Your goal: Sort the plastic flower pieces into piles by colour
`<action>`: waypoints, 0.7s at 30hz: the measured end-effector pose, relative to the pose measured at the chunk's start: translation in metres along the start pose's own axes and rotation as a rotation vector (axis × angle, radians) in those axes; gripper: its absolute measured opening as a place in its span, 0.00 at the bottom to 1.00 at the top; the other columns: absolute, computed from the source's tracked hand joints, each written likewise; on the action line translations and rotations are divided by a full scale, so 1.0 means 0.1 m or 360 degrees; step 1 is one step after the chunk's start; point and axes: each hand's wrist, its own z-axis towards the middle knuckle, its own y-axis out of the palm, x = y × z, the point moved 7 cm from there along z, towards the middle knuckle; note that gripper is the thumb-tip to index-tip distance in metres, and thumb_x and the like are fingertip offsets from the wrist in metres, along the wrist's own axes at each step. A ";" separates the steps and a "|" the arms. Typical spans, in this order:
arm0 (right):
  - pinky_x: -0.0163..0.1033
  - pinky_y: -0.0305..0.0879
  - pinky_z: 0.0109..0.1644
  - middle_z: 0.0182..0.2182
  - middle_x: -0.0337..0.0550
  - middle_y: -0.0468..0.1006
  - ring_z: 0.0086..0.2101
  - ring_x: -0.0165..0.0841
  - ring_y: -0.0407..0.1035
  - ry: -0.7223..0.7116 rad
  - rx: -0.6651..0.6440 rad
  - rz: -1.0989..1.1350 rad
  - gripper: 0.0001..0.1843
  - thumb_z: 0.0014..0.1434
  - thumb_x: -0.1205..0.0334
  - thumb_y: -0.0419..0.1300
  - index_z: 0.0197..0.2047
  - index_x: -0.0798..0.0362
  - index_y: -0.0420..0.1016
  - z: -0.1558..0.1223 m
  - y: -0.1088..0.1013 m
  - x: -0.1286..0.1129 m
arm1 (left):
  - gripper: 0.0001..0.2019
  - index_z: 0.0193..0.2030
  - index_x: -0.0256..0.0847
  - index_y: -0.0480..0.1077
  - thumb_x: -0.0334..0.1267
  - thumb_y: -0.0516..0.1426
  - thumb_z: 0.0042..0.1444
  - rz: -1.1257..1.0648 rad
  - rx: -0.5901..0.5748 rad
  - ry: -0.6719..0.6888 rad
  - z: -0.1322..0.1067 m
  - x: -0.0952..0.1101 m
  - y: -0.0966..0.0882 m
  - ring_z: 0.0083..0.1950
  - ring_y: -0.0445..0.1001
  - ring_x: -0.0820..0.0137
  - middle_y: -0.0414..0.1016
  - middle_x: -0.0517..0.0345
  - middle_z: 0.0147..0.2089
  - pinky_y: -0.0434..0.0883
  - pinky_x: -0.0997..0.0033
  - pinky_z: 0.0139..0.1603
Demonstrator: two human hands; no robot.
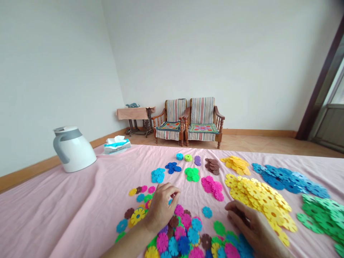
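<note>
A mixed heap of small notched flower-shaped plastic discs [180,233] in several colours lies near me on the pink cloth. Over its upper left part is my left hand [162,205], fingers curled in; a bit of blue shows by the fingertips, and I cannot tell whether it is held. My right hand [251,225] hovers at the heap's right side, fingers bent together, its grip hidden. A lone blue disc [207,212] lies between the hands. Just beyond are single-colour piles: pink discs [212,187], green discs [192,174], light blue discs [158,175] and brown discs [212,166].
Large yellow discs [258,197], blue discs [291,179] and green discs [325,216] are piled at the right. A white and grey jug [77,152] and a tissue box [117,146] stand at the far left. Two wooden armchairs [202,120] are beyond the cloth's edge.
</note>
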 end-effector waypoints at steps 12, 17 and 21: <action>0.33 0.65 0.34 0.29 0.40 0.78 0.31 0.32 0.71 -0.0041 -0.0092 -0.0072 0.16 0.61 0.51 0.48 0.38 0.51 0.71 0.00 0.04 0.05 | 0.08 0.37 0.41 0.75 0.38 0.61 0.50 -0.0008 -0.0701 0.0238 0.13 0.62 0.56 0.42 0.71 0.65 0.74 0.55 0.37 0.66 0.68 0.44; 0.35 0.67 0.39 0.34 0.43 0.79 0.36 0.34 0.72 -0.0055 -0.0129 -0.0113 0.16 0.61 0.51 0.48 0.39 0.51 0.70 0.00 0.04 0.09 | 0.05 0.32 0.39 0.72 0.33 0.62 0.45 -0.0076 -0.0711 0.0221 0.16 0.69 0.66 0.39 0.70 0.67 0.73 0.57 0.35 0.66 0.71 0.41; 0.35 0.68 0.40 0.34 0.44 0.79 0.37 0.36 0.72 -0.0056 -0.0111 -0.0133 0.16 0.61 0.50 0.48 0.39 0.51 0.71 0.00 0.04 0.08 | 0.02 0.28 0.38 0.70 0.29 0.57 0.46 -0.0373 -0.0680 -0.0105 0.20 0.46 0.62 0.30 0.69 0.72 0.73 0.60 0.28 0.64 0.76 0.29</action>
